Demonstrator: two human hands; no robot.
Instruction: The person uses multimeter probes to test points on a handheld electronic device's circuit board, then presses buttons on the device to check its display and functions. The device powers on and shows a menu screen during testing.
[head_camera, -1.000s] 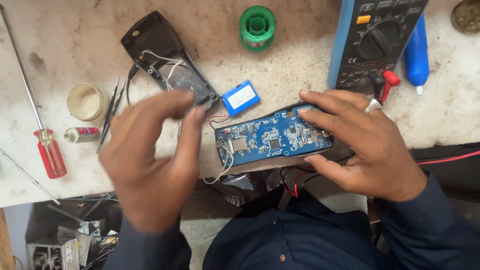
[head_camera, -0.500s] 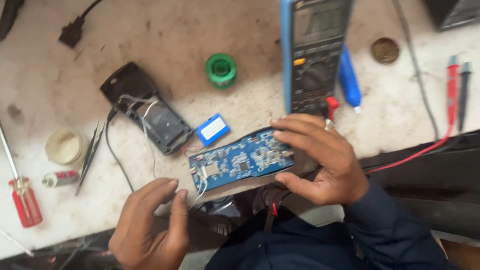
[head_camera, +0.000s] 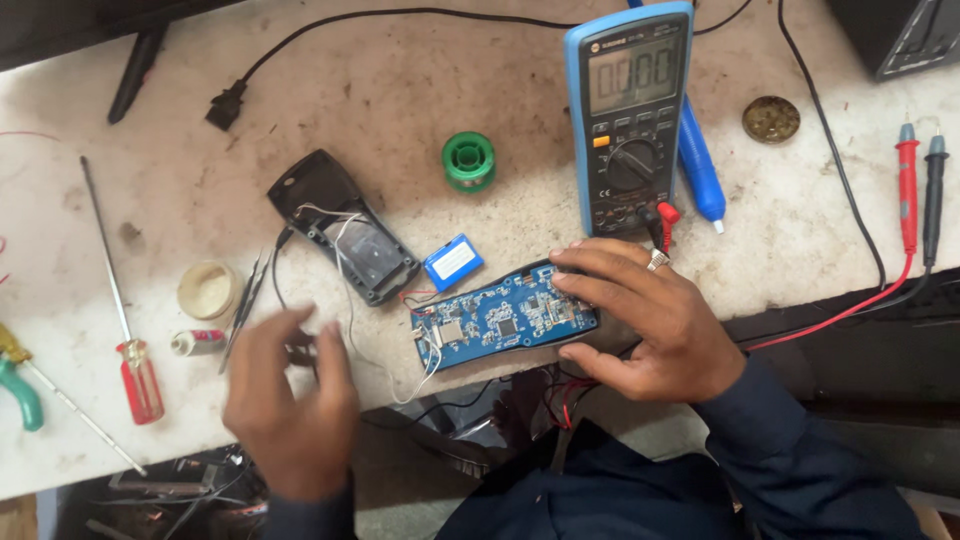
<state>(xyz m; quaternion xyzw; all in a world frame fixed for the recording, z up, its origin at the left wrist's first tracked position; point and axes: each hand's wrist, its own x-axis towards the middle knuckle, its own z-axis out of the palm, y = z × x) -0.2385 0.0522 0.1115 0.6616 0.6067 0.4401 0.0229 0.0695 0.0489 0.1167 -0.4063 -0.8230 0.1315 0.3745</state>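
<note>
Blue board (head_camera: 503, 319) lies at bench (head_camera: 420, 80) front edge, wires trailing off its left end. Right hand (head_camera: 650, 325) grips its right end, fingers curled over top, thumb under. Left hand (head_camera: 290, 405) hovers left of board, fingers loosely curled, holding nothing. Black shell (head_camera: 343, 227) and small blue battery (head_camera: 453, 262) sit just behind board; meter (head_camera: 627, 115) behind right hand. Tweezers (head_camera: 245, 305) and red screwdriver (head_camera: 122, 300) farther left of board.
</note>
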